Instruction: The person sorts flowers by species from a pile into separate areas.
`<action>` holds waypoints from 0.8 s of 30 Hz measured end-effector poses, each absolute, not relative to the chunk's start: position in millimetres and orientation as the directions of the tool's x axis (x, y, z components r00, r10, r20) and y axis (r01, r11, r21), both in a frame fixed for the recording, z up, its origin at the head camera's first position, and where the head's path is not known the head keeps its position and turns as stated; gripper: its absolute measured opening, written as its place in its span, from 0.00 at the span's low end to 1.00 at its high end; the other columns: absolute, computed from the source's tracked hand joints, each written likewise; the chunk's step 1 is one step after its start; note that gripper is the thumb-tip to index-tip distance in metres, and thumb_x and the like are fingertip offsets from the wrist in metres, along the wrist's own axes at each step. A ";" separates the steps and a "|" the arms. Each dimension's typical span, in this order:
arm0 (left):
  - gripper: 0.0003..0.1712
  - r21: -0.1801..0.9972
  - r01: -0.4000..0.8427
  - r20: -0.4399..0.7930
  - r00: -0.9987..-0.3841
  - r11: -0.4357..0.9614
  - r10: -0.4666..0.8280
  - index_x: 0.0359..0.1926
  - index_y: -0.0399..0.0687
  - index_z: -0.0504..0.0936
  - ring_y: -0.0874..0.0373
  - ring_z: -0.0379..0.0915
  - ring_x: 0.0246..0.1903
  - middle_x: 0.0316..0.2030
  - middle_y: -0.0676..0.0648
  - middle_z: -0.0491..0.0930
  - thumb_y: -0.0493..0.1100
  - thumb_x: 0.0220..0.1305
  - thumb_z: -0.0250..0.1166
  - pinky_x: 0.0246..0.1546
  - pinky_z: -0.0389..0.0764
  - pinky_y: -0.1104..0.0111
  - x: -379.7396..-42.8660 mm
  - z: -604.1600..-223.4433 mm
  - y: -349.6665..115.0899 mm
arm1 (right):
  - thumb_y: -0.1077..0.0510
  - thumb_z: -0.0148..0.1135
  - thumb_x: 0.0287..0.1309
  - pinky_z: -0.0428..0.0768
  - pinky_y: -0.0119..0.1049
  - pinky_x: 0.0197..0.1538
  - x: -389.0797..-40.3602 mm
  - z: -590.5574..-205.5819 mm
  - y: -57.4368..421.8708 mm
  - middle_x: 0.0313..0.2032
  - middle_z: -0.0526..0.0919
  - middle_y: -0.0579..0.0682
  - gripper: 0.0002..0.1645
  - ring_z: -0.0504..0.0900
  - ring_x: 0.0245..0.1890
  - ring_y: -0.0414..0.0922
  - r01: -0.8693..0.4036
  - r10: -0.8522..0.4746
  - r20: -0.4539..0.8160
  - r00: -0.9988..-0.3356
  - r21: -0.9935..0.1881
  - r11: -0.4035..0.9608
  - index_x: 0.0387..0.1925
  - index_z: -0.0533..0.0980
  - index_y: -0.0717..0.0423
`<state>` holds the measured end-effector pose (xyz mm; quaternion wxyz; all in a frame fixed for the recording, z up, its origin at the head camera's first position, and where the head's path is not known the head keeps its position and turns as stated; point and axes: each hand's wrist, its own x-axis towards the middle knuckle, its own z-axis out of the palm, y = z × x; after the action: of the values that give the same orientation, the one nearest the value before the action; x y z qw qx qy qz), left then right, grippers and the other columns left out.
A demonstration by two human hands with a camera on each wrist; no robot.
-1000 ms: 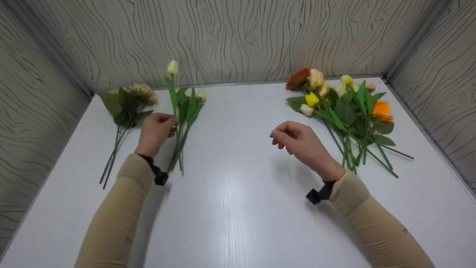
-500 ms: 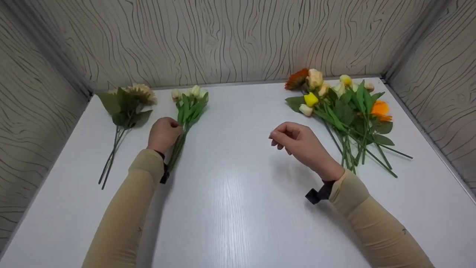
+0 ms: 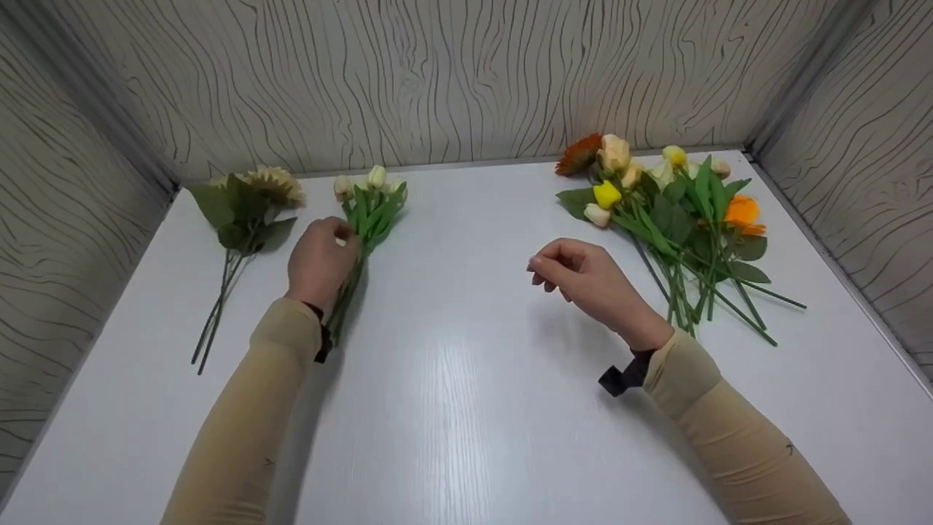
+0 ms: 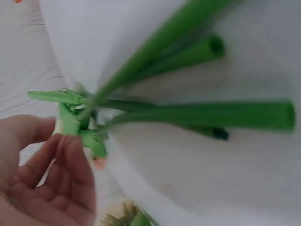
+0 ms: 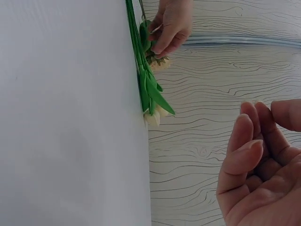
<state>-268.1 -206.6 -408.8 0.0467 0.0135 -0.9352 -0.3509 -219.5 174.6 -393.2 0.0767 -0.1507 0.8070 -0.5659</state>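
Note:
My left hand (image 3: pixel 323 261) hovers beside a bunch of white tulips (image 3: pixel 373 211) at the back left, its fingers loosely curled. The tulips lie with heads toward the back wall and part of their stems hidden by the hand. The left wrist view has green tulip stems (image 4: pixel 211 115) fanning out past the thumb and fingertips. In the right wrist view, the left hand (image 5: pixel 173 28) appears just off the tulip bunch (image 5: pixel 149 89). My right hand (image 3: pixel 583 281) hangs over the table's right half, fingers loosely bent, nothing between them.
Left of the tulips lie cream gerbera-like flowers (image 3: pixel 273 187) with dark leaves. A mixed pile of flowers (image 3: pixel 674 219), orange, yellow and peach, covers the back right of the white table (image 3: pixel 452 350). Patterned walls (image 3: pixel 466 80) enclose the back and sides.
One tulip, held upright by my left hand a second ago, has come down onto the other tulips. The left hand has then shifted slightly up off them. My right hand stays put.

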 end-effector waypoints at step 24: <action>0.26 0.303 0.747 0.416 -0.663 0.592 0.622 0.69 0.50 0.75 0.54 0.69 0.66 0.66 0.48 0.74 0.51 0.74 0.63 0.67 0.68 0.59 -191.6 -411.1 -42.0 | 0.33 0.57 0.70 0.76 0.44 0.49 -259.8 -390.5 284.2 0.52 0.81 0.59 0.35 0.76 0.49 0.54 0.131 0.022 -0.145 -0.989 -0.803 0.582 0.60 0.77 0.57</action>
<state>-191.6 -42.0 -411.1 0.1345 -0.3880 -0.8821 -0.2309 -259.8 284.2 -390.5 0.0599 0.0431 0.8873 -0.4552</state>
